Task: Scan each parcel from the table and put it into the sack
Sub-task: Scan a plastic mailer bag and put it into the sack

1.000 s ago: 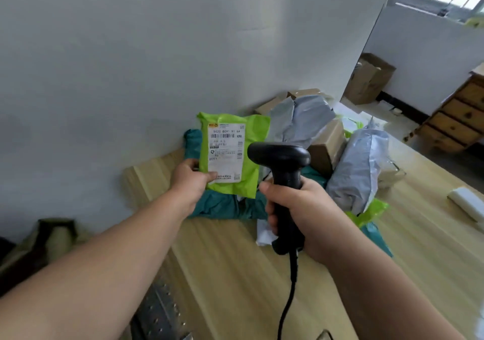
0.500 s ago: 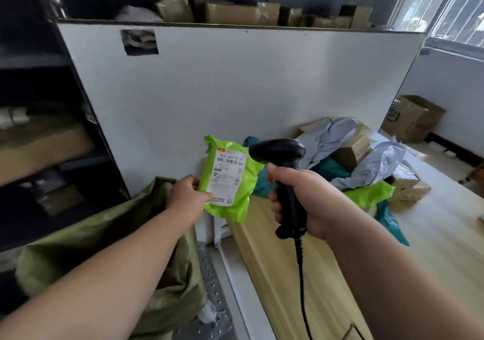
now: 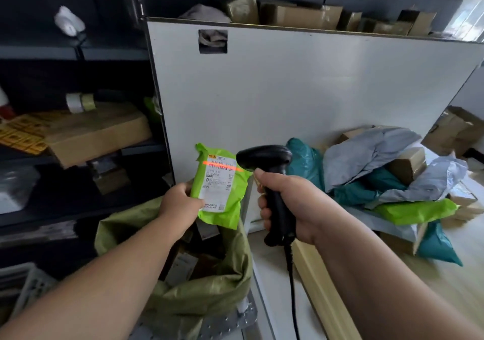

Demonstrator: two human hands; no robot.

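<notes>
Now the left hand [image 3: 180, 203] pinches a lime-green parcel [image 3: 222, 216] by its lower edge, just above the open sack [image 3: 209, 295]. The right hand [image 3: 290, 203] grips the barcode scanner [image 3: 264, 156], whose red line crosses the label [image 3: 216, 185]. Some boxes [image 3: 183, 263] already lie inside the sack. Right of the sack, a heap of mailers and boxes [image 3: 366, 153] waits on the table [image 3: 458, 282], so much seems left.

The parcel [image 3: 220, 190] is above the sack [image 3: 199, 295]. The scanner [image 3: 272, 182] and table [image 3: 445, 282] lie right of the sack, shelves [image 3: 78, 156] behind.
</notes>
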